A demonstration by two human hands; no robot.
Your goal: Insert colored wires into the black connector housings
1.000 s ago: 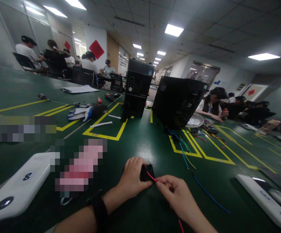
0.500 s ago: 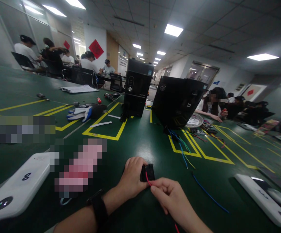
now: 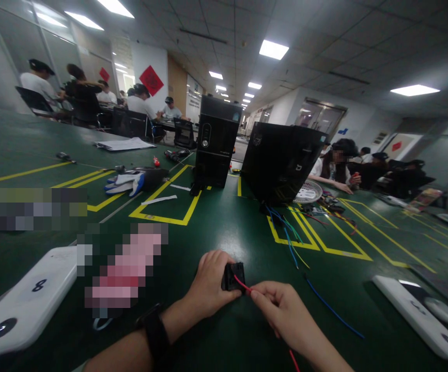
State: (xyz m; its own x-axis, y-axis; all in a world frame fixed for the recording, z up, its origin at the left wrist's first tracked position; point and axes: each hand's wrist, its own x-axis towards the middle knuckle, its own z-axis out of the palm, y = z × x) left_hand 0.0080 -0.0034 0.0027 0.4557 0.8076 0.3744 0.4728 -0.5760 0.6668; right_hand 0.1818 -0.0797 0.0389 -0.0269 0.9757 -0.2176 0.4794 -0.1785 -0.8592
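Note:
My left hand grips a small black plastic part low in the middle of the green table. My right hand pinches a thin red wire whose end meets the black part. The wire's other end trails down past my right wrist, where the red wire shows again. A dark watch band is on my left wrist.
Two black computer cases stand on yellow-taped squares further back. Loose blue wires lie right of my hands. White devices lie at the left and right. Gloves and papers lie far left. People sit around.
My right hand has drawn back slightly to the right, so more red wire shows between it and the black part. My left hand has stayed put.

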